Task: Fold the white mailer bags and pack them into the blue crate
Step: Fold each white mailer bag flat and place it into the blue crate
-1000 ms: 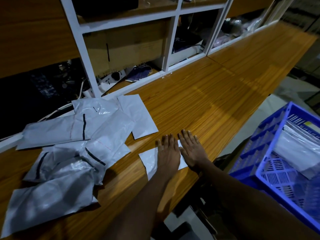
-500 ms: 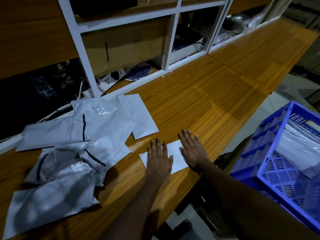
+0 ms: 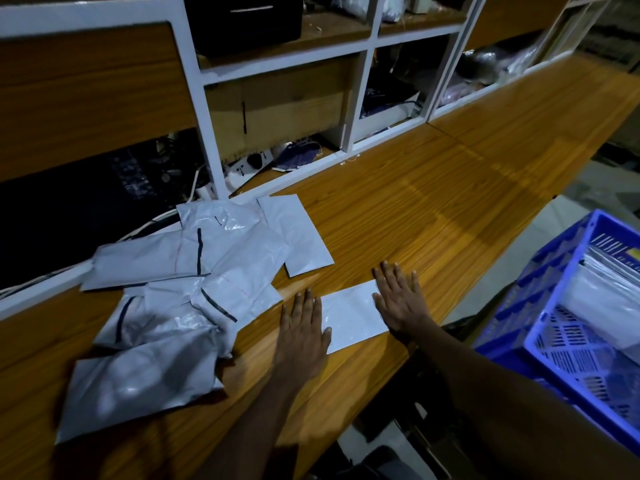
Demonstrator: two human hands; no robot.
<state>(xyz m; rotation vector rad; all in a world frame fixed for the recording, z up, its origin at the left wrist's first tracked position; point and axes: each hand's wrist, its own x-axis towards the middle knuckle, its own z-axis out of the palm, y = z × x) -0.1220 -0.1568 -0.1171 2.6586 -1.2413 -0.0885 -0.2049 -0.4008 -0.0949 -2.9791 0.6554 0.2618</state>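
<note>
A folded white mailer bag (image 3: pixel 351 317) lies flat near the front edge of the wooden counter (image 3: pixel 433 209). My left hand (image 3: pixel 303 327) presses flat on its left end with straight fingers. My right hand (image 3: pixel 400 301) presses flat on its right end, fingers spread. A loose pile of unfolded white mailer bags (image 3: pixel 180 299) with black strips lies to the left. The blue crate (image 3: pixel 568 327) stands lower at the right and holds white bags (image 3: pixel 602 299).
White-framed shelving (image 3: pixel 360 98) with boxes, cables and clutter runs along the back of the counter. One flat bag (image 3: pixel 298 237) lies apart at the pile's right edge. The counter stretches away to the right.
My hands have slid apart along the folded bag: the left moved to its left end, the right stayed near its right end, and more of the bag shows between them.
</note>
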